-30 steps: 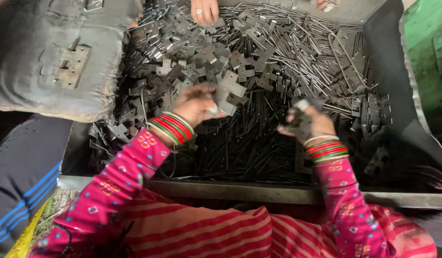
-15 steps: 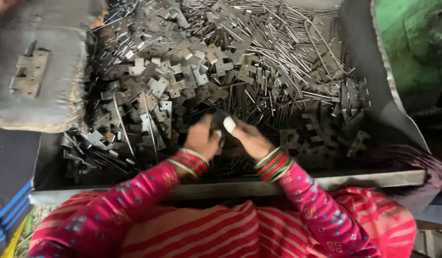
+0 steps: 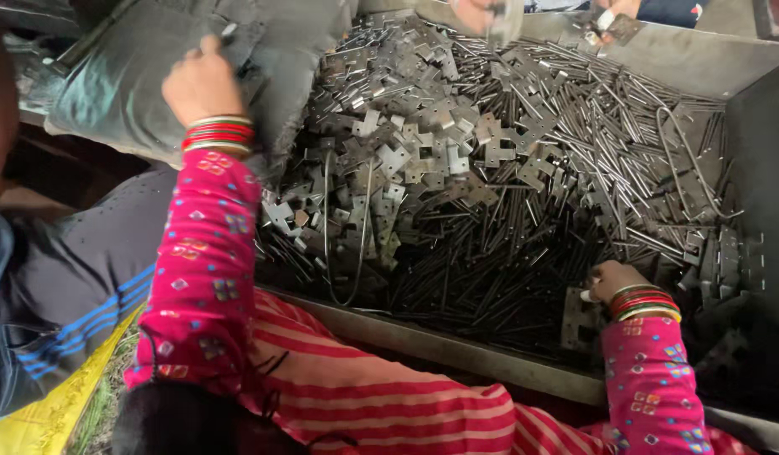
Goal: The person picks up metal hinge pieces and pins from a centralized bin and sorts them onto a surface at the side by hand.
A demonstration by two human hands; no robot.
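1. Nearest, the right hand (image 3: 613,282) is down in the metal bin (image 3: 457,341), fingers curled on a flat hinge plate (image 3: 577,318) that stands roughly upright just left of the wrist.
2. Further off, hinge plates (image 3: 423,156) and thin steel pins (image 3: 524,253) fill the bin, the pins mostly lying slantwise. The right hand is the nearer to this pile.
3. Far left, the left hand (image 3: 202,82) rests on a grey sack (image 3: 128,93) outside the bin; I cannot tell whether it grips anything.
4. Half a second ago both hands met low over the pile; they have since parted.
5. Farthest, another person's hands (image 3: 482,13) work at the bin's far rim.
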